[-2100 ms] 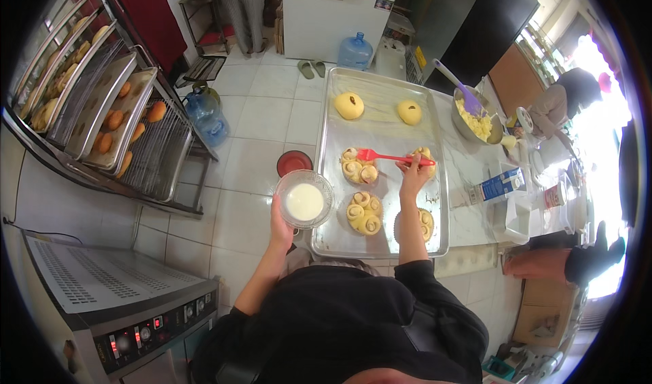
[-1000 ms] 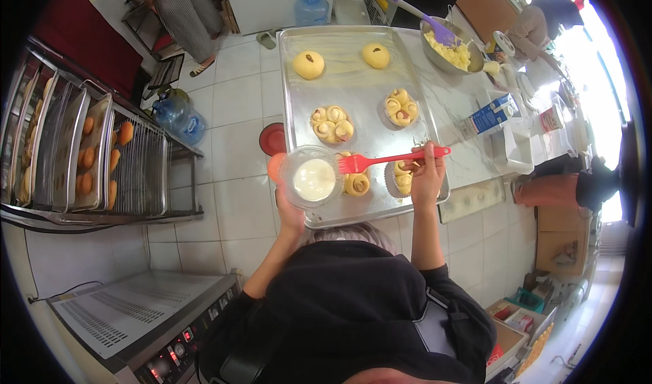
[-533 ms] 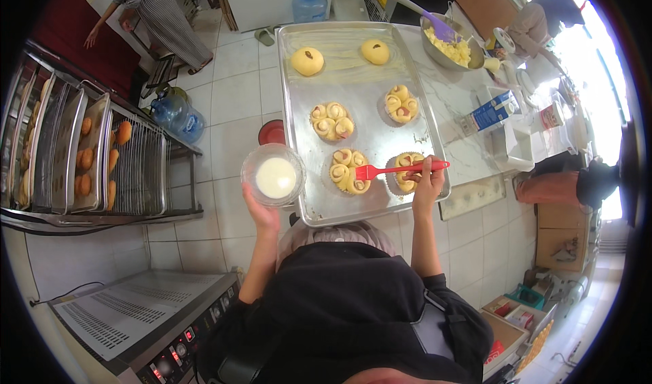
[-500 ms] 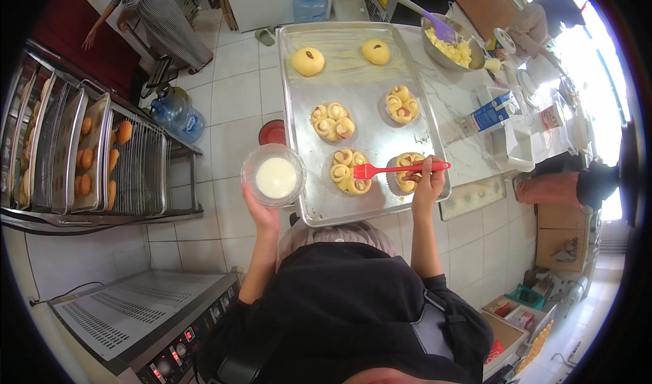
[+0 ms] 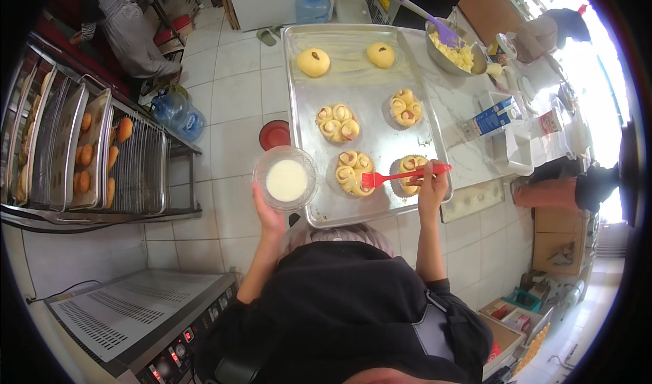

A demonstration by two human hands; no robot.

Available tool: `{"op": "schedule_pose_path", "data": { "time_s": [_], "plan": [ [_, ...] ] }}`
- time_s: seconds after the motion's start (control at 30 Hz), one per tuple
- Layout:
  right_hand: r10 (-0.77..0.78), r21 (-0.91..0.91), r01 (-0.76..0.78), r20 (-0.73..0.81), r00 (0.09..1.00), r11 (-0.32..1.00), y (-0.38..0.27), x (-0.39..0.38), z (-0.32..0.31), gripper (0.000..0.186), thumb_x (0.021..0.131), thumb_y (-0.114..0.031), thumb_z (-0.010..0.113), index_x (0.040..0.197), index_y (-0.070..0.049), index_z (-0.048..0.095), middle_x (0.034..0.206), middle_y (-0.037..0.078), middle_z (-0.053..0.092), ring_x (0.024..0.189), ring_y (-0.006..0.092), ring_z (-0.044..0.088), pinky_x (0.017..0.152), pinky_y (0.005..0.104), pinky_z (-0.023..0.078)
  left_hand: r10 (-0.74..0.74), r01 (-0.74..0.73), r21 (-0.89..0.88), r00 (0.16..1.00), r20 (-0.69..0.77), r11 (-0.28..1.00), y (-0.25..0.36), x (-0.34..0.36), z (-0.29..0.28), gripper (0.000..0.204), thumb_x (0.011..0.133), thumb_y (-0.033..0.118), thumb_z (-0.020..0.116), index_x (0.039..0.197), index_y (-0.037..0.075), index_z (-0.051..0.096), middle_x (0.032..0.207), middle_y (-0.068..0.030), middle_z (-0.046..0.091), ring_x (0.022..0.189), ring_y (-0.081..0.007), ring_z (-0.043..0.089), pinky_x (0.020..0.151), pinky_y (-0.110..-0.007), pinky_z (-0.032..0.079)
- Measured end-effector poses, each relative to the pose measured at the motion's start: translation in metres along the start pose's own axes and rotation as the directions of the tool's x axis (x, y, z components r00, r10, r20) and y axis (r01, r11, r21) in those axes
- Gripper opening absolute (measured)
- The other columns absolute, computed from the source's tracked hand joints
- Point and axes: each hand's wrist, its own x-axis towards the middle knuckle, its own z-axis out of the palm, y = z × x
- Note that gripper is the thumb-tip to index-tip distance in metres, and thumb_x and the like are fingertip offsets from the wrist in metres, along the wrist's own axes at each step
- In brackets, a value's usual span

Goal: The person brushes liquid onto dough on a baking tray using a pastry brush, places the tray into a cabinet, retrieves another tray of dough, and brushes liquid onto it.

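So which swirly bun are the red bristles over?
The near left bun on the tray: bristles overlap its right side. Only the handle crosses the near right bun; neither reaches the others.

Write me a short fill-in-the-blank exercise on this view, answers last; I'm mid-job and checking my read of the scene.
1. The right grip holds a pastry brush whose colour is ____.
2. The left grip holds a clear bowl of white liquid, pictured to the ____ of the brush.
3. The number of plain round buns at the far end of the baking tray is ____.
4. In the metal bowl sits a spatula whose head is coloured ____.

Missing words: red; left; two; purple.
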Motion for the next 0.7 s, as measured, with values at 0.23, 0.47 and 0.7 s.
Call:
{"op": "schedule_pose_path", "data": {
  "time_s": [0.23, 0.47, 0.7],
  "plan": [
    [-0.066, 0.150, 0.075, -0.068, 0.995, 0.986, -0.035, 0.004, 0.004, 0.020, 0.088, -0.020, 0.041, 0.088, 0.000, 0.044, 0.070, 0.009, 0.052, 0.051, 0.0119, 0.051, 0.043, 0.0220, 0.047, -0.084, 0.075, 0.068, 0.986, 0.146, 0.995, -0.005, -0.010, 0.023, 0.049, 0.088, 0.036, 0.026, 0.124, 0.003, 0.032, 0.123, -0.0089, 0.038, 0.114, -0.0198, 0.036, 0.095, -0.033, 0.027],
    [-0.107, 0.195, 0.067, 0.199, 0.974, 0.979, -0.035, -0.030, 0.048, 0.018, 0.088, -0.018, 0.039, 0.086, 0.000, 0.042, 0.071, 0.011, 0.052, 0.052, 0.0117, 0.052, 0.043, 0.0228, 0.048, -0.088, 0.068, 0.081, 0.960, 0.268, 0.994, -0.019, -0.015, 0.044, 0.049, 0.089, 0.035, 0.022, 0.125, 0.001, 0.028, 0.125, -0.0096, 0.036, 0.116, -0.0200, 0.033, 0.097, -0.031, 0.025],
    [0.032, 0.295, -0.057, 0.091, 0.995, 0.954, -0.031, -0.014, 0.036, 0.018, 0.088, -0.018, 0.040, 0.087, -0.001, 0.043, 0.072, 0.010, 0.052, 0.055, 0.0120, 0.053, 0.045, 0.0233, 0.048, -0.056, 0.038, 0.066, 0.952, 0.302, 0.997, -0.021, -0.014, 0.041, 0.048, 0.090, 0.034, 0.022, 0.124, 0.001, 0.029, 0.124, -0.0105, 0.037, 0.115, -0.0200, 0.035, 0.097, -0.031, 0.026]
  ]
}}
